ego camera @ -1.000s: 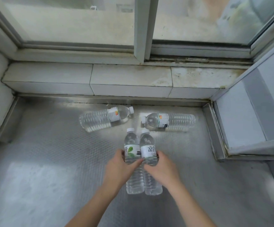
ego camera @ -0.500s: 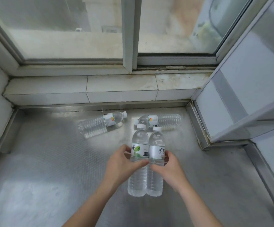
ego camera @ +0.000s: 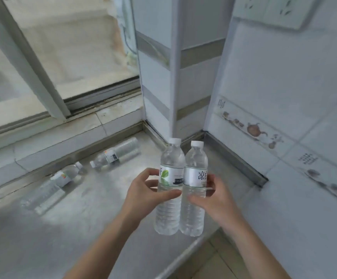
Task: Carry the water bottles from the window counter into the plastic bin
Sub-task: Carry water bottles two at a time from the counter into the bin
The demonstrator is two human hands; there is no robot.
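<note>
Left hand (ego camera: pixel 145 195): wrapped around the leaf-label bottle (ego camera: pixel 169 188) at mid-body; thumb lies across the front just under the label, fingers curl behind.
Right hand (ego camera: pixel 214 200): wrapped around the text-label bottle (ego camera: pixel 194 188) the same way, thumb in front, fingertips showing past the label's right edge.
Why held so: the two bottles are upright and pressed side by side, touching along their length. Judged: pairing them lets each hand steady the other's load, and two go in one trip.
Grip height: both hands sit at the label band and below, near the middle. Judged: this keeps full bottles from tipping.
Position of held pair: lifted clear of the steel counter (ego camera: pixel 43 238), bases hanging above its front edge, with floor tile visible beneath.
Bottle appearance: clear plastic, ribbed lower halves, white caps on, water nearly up to the necks. One label carries a green leaf, the other dark characters on white.
Remaining bottles: near lying bottle (ego camera: pixel 53 188) and far lying bottle (ego camera: pixel 116 155) rest on their sides near the sill, caps toward each other, well apart from the hands.
Plastic bin: not in view.
Progress (judged): first pair in transit; two bottles not yet collected.
Image note: left side is blurred, so the lying bottles' label details are unreadable.
</note>
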